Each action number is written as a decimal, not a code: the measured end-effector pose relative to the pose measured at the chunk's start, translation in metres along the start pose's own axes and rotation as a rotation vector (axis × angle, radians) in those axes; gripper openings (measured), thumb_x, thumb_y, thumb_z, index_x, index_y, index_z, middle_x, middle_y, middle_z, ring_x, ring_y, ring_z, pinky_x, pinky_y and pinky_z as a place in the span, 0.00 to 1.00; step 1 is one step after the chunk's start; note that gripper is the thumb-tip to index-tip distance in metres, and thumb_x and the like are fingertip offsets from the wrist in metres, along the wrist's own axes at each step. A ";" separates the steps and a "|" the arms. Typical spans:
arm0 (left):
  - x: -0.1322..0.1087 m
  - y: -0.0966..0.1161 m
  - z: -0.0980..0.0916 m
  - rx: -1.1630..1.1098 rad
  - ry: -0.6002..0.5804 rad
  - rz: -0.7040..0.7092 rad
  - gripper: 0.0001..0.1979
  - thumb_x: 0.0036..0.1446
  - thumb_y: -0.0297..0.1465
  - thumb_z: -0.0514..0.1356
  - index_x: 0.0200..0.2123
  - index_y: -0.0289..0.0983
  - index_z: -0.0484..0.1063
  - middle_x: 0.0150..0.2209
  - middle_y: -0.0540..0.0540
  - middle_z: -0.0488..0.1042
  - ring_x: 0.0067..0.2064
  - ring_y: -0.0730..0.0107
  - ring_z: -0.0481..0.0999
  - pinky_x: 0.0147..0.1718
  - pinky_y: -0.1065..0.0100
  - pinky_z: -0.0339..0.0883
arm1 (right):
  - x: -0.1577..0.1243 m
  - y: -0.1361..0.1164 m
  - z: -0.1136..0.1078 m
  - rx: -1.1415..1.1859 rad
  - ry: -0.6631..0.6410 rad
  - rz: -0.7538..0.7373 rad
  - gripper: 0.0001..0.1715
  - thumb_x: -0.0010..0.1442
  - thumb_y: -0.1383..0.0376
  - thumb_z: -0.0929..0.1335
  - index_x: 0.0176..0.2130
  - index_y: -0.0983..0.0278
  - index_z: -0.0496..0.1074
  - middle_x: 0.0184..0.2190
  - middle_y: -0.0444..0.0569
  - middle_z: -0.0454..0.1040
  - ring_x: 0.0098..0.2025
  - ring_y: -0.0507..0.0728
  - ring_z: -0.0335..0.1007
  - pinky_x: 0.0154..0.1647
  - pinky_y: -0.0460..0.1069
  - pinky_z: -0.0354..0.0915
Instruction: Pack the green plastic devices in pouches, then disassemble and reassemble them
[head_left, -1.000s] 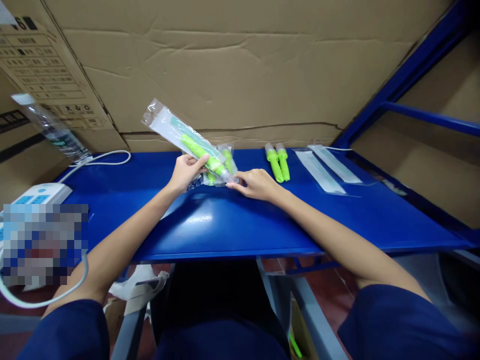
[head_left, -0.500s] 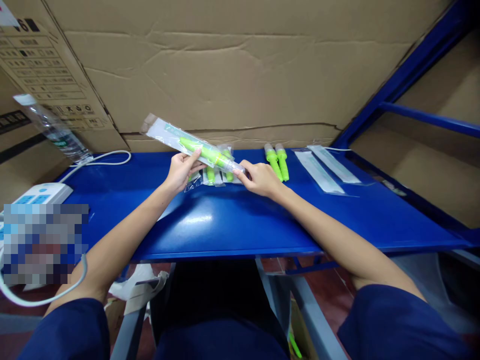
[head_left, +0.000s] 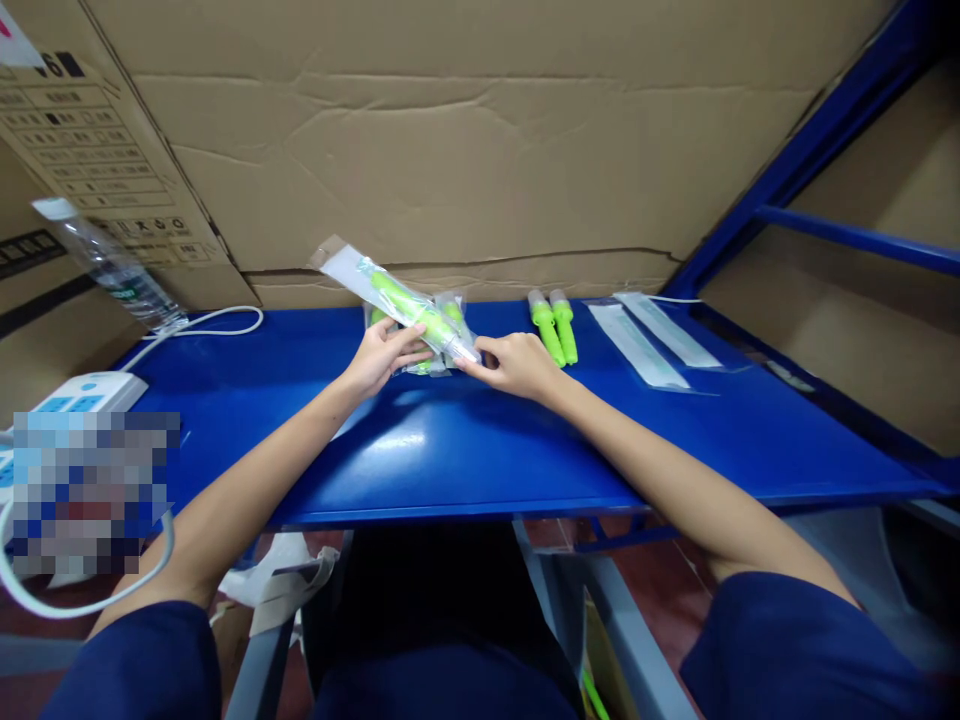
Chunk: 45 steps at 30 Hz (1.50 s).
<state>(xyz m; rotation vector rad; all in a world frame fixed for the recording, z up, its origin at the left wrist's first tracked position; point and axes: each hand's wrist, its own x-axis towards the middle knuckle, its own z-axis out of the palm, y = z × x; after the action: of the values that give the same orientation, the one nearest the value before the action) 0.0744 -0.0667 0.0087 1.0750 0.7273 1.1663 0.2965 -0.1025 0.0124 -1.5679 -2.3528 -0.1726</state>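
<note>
Between my two hands is a clear plastic bag with a pale card and a lime-green stick with a clear cap inside it. It slants down to the right above the table. My left hand grips the bag around its middle, thumb on top. My right hand pinches its lower right end by the clear cap. Behind and under it lie several similar bagged green sticks, partly hidden. Two unbagged green sticks with clear caps rest just right of my right hand.
Two flat clear bags with pale cards lie on the right of the blue table. At left are a leaning water bottle, a white power strip and its cable. Cardboard stands behind; a blue frame rises at right.
The bagged green stick has moved slightly right and down, nearer the bagged ones on the table. My left hand has moved right with it; my right hand still pinches the capped end.
</note>
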 end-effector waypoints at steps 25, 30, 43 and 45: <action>-0.002 -0.010 0.005 0.113 0.065 0.003 0.16 0.52 0.30 0.73 0.42 0.31 0.75 0.38 0.37 0.83 0.39 0.57 0.86 0.47 0.54 0.81 | -0.003 -0.012 0.002 -0.073 -0.009 -0.011 0.35 0.68 0.41 0.64 0.27 0.65 0.77 0.24 0.52 0.78 0.29 0.56 0.73 0.28 0.49 0.42; 0.000 -0.003 0.002 0.101 0.056 0.015 0.19 0.51 0.33 0.74 0.42 0.29 0.76 0.36 0.38 0.83 0.39 0.56 0.86 0.48 0.55 0.80 | -0.003 -0.003 0.001 0.013 0.079 -0.122 0.30 0.67 0.42 0.66 0.30 0.64 0.72 0.24 0.48 0.75 0.26 0.53 0.69 0.29 0.48 0.47; -0.006 0.000 0.003 0.288 -0.132 -0.042 0.28 0.45 0.36 0.77 0.48 0.30 0.77 0.36 0.38 0.84 0.36 0.58 0.86 0.42 0.59 0.81 | -0.010 -0.018 0.008 0.119 0.150 -0.130 0.40 0.62 0.46 0.71 0.62 0.65 0.60 0.47 0.56 0.76 0.41 0.60 0.76 0.28 0.48 0.57; -0.008 -0.001 0.005 0.306 -0.185 -0.048 0.30 0.44 0.36 0.78 0.50 0.29 0.77 0.36 0.37 0.84 0.35 0.56 0.86 0.43 0.57 0.81 | -0.010 -0.019 0.008 0.134 0.134 -0.110 0.39 0.62 0.50 0.71 0.63 0.64 0.59 0.50 0.57 0.75 0.41 0.59 0.76 0.28 0.48 0.56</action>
<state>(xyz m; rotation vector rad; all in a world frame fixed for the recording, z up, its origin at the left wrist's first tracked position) 0.0773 -0.0755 0.0085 1.3931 0.7970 0.9182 0.2813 -0.1165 0.0027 -1.3238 -2.2964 -0.1366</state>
